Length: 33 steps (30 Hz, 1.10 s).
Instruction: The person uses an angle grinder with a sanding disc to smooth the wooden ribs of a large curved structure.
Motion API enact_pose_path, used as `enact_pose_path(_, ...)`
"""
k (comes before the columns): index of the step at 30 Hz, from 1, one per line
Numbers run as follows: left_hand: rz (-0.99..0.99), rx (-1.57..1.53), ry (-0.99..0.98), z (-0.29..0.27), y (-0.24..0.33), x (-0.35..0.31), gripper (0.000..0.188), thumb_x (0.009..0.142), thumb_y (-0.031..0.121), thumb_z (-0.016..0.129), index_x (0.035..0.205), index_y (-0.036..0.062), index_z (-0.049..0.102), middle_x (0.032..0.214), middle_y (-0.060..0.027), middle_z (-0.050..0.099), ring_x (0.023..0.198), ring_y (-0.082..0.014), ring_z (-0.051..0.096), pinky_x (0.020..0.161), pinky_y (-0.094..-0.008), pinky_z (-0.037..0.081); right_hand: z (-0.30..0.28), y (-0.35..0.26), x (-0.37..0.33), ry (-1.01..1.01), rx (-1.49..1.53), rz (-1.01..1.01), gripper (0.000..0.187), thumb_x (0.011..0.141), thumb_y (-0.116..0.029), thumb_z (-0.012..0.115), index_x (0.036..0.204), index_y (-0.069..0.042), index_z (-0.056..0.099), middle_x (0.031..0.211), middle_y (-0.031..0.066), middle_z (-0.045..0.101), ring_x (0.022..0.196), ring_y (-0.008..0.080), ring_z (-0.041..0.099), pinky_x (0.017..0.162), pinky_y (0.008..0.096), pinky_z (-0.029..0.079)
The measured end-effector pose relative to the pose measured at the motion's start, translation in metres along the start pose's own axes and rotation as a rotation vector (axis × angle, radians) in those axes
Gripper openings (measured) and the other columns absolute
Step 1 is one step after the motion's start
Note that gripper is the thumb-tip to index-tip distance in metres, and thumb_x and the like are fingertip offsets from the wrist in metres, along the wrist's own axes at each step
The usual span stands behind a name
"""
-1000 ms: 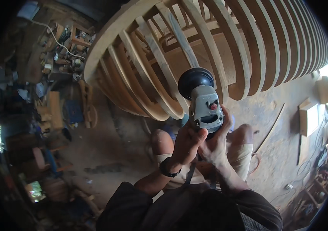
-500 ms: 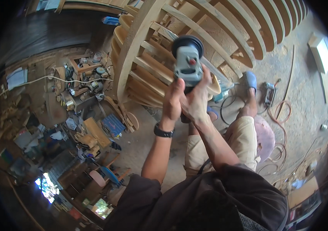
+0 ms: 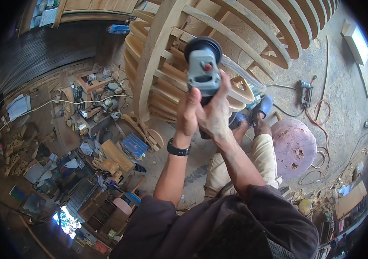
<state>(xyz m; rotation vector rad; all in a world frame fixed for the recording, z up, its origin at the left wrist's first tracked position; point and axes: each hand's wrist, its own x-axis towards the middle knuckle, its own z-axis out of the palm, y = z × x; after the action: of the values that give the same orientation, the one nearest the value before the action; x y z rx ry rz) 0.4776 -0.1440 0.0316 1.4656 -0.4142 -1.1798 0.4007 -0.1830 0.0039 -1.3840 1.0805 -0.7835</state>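
An angle grinder point(image 3: 204, 71), grey-bodied with a black round disc at its far end, is held out over a large wooden frame. My left hand point(image 3: 188, 113) is closed around the grinder's left side, thumb pointing up along it. From the right, my right hand point(image 3: 216, 113) wraps the same tool, and the two hands meet at its rear. Beneath the disc are curved wooden slats point(image 3: 171, 77) joined to a thick pale beam point(image 3: 156, 60). Whether the disc touches the wood cannot be made out.
A round pink stool point(image 3: 294, 146) stands right of my legs. Near it lie an air tool point(image 3: 306, 93) and a coiled orange hose point(image 3: 322, 112). Tools and wood scraps point(image 3: 102, 95) clutter the left, beside a blue box point(image 3: 134, 145). A white cord point(image 3: 63, 100) crosses there.
The grinder and both hands sit slightly farther left in the view, still gripped together. My legs have shifted left of the pink stool, which now shows almost whole.
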Motion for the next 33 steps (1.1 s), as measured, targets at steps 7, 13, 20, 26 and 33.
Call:
enact_pose_path(7, -0.073, 0.227, -0.061, 0.006, -0.004, -0.011, 0.063, 0.104, 0.052, 0.05, 0.125, -0.0063, 0.061, 0.12, -0.0115, 0.066, 0.111, -0.0175, 0.058, 0.099, -0.0316, 0.043, -0.023, 0.0, -0.019, 0.013, -0.036, 0.082, 0.094, 0.09, -0.034, 0.073, 0.152, -0.002, 0.01, 0.128, 0.0337, 0.056, 0.111, 0.0485, 0.065, 0.092, 0.0505, 0.053)
enact_pose_path(13, -0.051, -0.004, 0.031, -0.015, -0.007, 0.003, 0.063, 0.105, 0.05, 0.045, 0.129, -0.0071, 0.059, 0.127, -0.014, 0.063, 0.114, -0.019, 0.059, 0.102, -0.0324, 0.043, -0.001, -0.014, 0.006, -0.044, -0.023, 0.032, 0.09, 0.09, -0.031, 0.072, 0.151, 0.0, 0.013, 0.127, 0.0368, 0.054, 0.109, 0.0527, 0.063, 0.091, 0.0516, 0.053)
enact_pose_path(20, -0.085, 0.196, -0.113, -0.024, 0.009, 0.01, 0.059, 0.102, 0.054, 0.053, 0.113, -0.0022, 0.068, 0.102, -0.0038, 0.066, 0.091, -0.012, 0.055, 0.084, -0.0299, 0.044, 0.006, -0.027, -0.001, 0.108, 0.019, 0.132, 0.086, 0.092, -0.03, 0.071, 0.15, -0.006, 0.012, 0.116, 0.0325, 0.062, 0.105, 0.048, 0.067, 0.089, 0.0512, 0.054)
enact_pose_path(26, -0.034, 0.08, -0.097, -0.038, 0.019, 0.02, 0.066, 0.104, 0.055, 0.048, 0.122, -0.0058, 0.064, 0.121, -0.013, 0.068, 0.109, -0.0186, 0.063, 0.099, -0.0311, 0.047, 0.031, -0.026, 0.009, 0.086, 0.015, 0.102, 0.087, 0.092, -0.034, 0.07, 0.151, -0.005, 0.013, 0.125, 0.0375, 0.055, 0.104, 0.0555, 0.063, 0.086, 0.0557, 0.053)
enact_pose_path(33, -0.081, 0.337, -0.184, -0.051, 0.013, 0.019, 0.064, 0.099, 0.059, 0.057, 0.106, -0.003, 0.07, 0.096, -0.0035, 0.066, 0.088, -0.0126, 0.056, 0.08, -0.0284, 0.046, 0.027, -0.031, -0.007, 0.219, 0.034, 0.163, 0.09, 0.09, -0.032, 0.074, 0.151, -0.007, 0.013, 0.125, 0.0319, 0.057, 0.11, 0.0458, 0.065, 0.089, 0.0511, 0.053)
